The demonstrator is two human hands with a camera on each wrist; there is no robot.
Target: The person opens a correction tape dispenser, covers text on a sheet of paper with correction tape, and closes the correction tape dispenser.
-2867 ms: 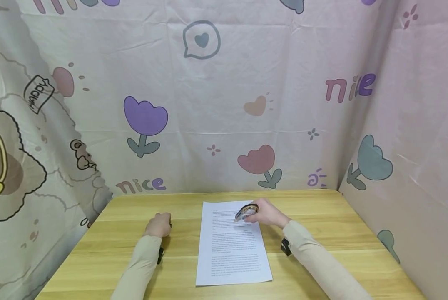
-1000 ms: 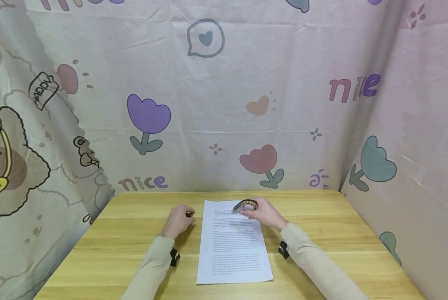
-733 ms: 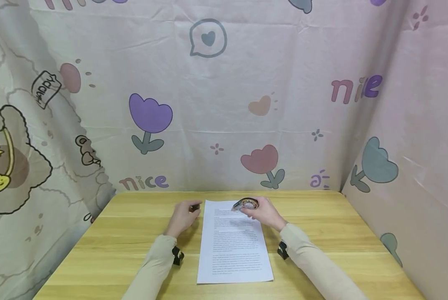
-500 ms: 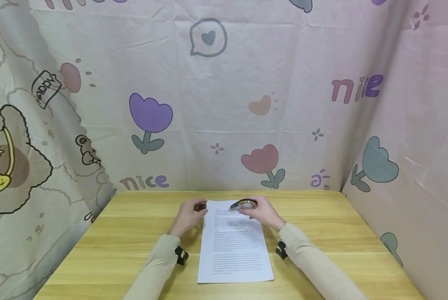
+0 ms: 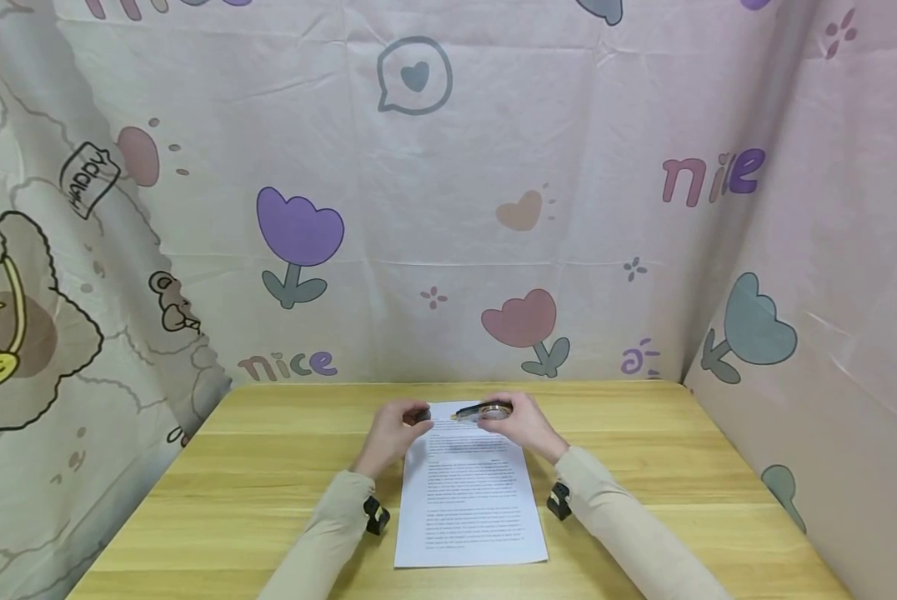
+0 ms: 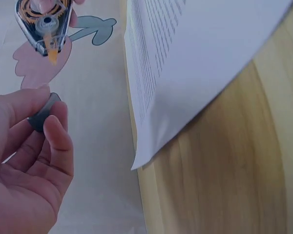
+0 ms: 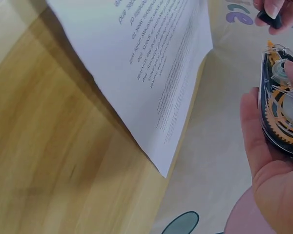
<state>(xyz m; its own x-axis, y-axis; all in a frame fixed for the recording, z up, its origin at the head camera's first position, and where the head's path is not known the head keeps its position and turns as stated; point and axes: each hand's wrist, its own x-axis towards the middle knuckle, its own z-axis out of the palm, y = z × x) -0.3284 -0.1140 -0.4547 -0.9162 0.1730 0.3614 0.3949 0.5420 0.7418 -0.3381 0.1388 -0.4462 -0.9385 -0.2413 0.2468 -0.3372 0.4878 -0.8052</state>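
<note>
In my right hand (image 5: 526, 427) is a correction tape dispenser (image 7: 274, 116), clear-bodied with orange gears and a black edge. Its orange tip points left, toward the other hand. Thumb and fingers of my left hand (image 5: 393, 433) pinch a small dark cap (image 6: 43, 114). A short gap separates cap and tip in both wrist views. Beneath both hands lies a printed sheet of paper (image 5: 469, 508), its far end partly covered by them in the head view.
The sheet rests on a light wooden table (image 5: 268, 467). Behind the table hangs a patterned cloth (image 5: 403, 208), with more cloth at both sides. Each wrist wears a small black camera.
My left hand has moved right and slightly away from me with the cap, from beside the paper to over its far left corner. The dispenser has tilted flatter, tip slightly left.
</note>
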